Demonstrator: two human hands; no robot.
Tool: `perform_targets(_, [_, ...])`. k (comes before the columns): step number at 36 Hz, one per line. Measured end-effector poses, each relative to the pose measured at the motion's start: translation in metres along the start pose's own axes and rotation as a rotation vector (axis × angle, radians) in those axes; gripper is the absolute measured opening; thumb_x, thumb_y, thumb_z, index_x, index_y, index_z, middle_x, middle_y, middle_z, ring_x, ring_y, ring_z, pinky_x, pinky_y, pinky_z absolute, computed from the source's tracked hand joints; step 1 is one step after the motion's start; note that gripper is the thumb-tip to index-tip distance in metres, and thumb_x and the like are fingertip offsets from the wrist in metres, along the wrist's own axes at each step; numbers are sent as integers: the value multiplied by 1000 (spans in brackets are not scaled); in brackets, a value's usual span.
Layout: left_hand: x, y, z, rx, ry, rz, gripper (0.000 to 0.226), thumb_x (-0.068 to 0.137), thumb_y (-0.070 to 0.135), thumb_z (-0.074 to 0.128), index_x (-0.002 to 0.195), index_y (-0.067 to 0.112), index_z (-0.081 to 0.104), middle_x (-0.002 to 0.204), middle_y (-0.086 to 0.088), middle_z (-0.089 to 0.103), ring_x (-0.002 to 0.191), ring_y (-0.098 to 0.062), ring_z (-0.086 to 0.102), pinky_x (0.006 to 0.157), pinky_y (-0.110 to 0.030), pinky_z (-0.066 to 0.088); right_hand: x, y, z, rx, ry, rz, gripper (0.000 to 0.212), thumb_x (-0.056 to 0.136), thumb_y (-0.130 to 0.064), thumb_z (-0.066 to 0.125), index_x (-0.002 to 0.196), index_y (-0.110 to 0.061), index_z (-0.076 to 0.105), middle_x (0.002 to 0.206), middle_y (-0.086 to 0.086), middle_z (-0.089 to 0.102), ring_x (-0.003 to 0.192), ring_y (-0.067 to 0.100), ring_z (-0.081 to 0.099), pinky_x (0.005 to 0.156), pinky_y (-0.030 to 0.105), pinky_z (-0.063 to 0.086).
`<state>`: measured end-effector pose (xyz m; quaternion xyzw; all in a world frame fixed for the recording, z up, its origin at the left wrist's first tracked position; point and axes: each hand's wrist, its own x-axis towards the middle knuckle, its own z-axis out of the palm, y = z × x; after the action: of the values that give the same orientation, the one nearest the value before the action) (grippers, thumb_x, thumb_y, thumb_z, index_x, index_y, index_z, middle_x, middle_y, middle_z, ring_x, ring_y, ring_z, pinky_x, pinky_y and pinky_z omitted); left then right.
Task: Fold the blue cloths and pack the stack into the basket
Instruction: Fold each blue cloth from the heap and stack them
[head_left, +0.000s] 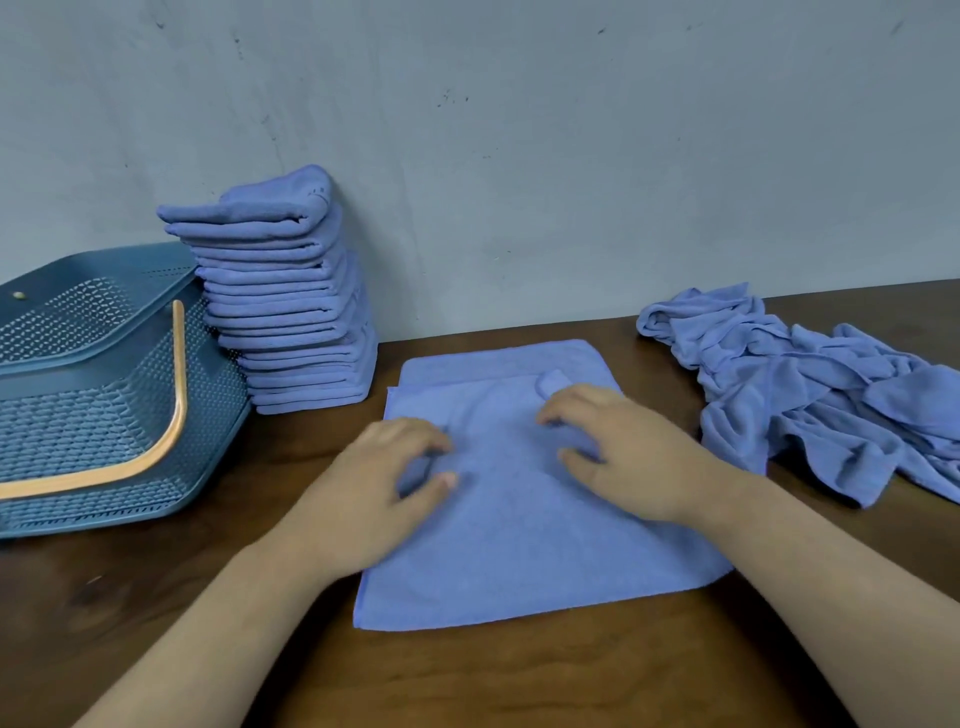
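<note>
- The blue lattice basket (78, 364) sits at the far left of the desk (519, 675), tipped so its open top faces me, its orange handle (179, 395) lying across the front.
- Just right of it and touching its side, the stack of folded blue cloths (291, 312) stands tall and leans back against the grey wall (571, 156).
- My left hand (384, 483) is on the half-folded cloth (519, 545), thumb and curled fingers pinching up a bit of fabric.
- That cloth lies flat mid-desk, its far edge folded over.
- My right hand (623, 457) rests on the same cloth with fingers bent; it is blurred, so I cannot tell whether it pinches or only presses.
- The heap of unfolded blue cloths (810, 384) lies crumpled at the far right.
</note>
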<state>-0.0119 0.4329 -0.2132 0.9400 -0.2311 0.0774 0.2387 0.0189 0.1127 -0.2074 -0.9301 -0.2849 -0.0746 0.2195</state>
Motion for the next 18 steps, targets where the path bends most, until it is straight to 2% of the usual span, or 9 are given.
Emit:
perform_targets(1, [-1, 2, 4, -3, -95, 22, 49, 97, 73, 52, 137, 46, 57, 149, 31, 46, 145, 8, 33, 122, -27, 29, 0, -1, 3, -15, -61, -36, 37, 99, -28, 61, 135, -36, 59, 134, -22, 55, 124, 3, 50, 102, 22, 43])
perform_targets(3, [-3, 4, 10, -10, -222, 24, 57, 95, 81, 48, 146, 56, 47, 160, 37, 31, 153, 12, 15, 129, -30, 17, 1, -3, 4, -71, -120, -78, 34, 102, -30, 60, 136, -34, 63, 135, -22, 56, 124, -2, 49, 99, 10, 35])
perform_targets(4, [-3, 4, 9, -14, -233, 28, 56, 94, 82, 49, 145, 58, 47, 159, 38, 31, 153, 11, 17, 129, -32, 19, 1, -4, 2, -80, -122, -80, 31, 102, -32, 61, 132, -35, 66, 132, -24, 57, 121, -3, 49, 95, 8, 34])
perform_targets(6, [-3, 7, -1, -43, -214, 32, 49, 92, 79, 58, 136, 57, 57, 149, 38, 44, 146, 7, 34, 124, -35, 31, 0, -7, -5, -70, -114, -76, 23, 98, -36, 64, 120, -40, 70, 122, -27, 61, 116, -6, 52, 89, 9, 36])
perform_targets(9, [-3, 18, -13, -59, -227, 68, 36, 91, 75, 64, 116, 50, 69, 127, 27, 61, 126, -6, 56, 109, -37, 45, -3, -16, -17, -72, -157, -46, 10, 92, -40, 66, 100, -41, 71, 107, -28, 67, 104, -6, 61, 83, 19, 48])
perform_targets(11, [-4, 29, -18, -117, -279, 51, 33, 90, 73, 67, 104, 44, 75, 112, 16, 65, 109, -14, 64, 97, -41, 52, -5, -26, -26, -64, -205, -34, 6, 92, -37, 65, 93, -38, 71, 96, -24, 71, 95, -1, 65, 80, 23, 52])
perform_targets(14, [-9, 41, -24, -311, -377, -20, 38, 93, 64, 71, 88, 27, 81, 92, 3, 68, 83, -15, 67, 84, -43, 56, -10, -37, -35, 148, -342, -12, 10, 96, -24, 67, 89, -28, 73, 87, -16, 76, 82, 4, 70, 76, 16, 51])
perform_targets(16, [-11, 45, -21, -416, -318, -76, 41, 97, 60, 68, 85, 23, 82, 83, 2, 73, 72, -15, 65, 77, -38, 56, -11, -40, -31, 293, -346, -2, 13, 97, -17, 66, 89, -24, 73, 84, -12, 76, 72, 9, 71, 72, 19, 54])
perform_targets(18, [-9, 43, -11, -351, -91, -41, 39, 101, 59, 62, 90, 26, 79, 86, 6, 74, 77, -9, 66, 81, -39, 56, -7, -37, -21, 268, -172, -45, 11, 95, -17, 69, 92, -27, 73, 84, -13, 74, 74, 11, 69, 73, 26, 57])
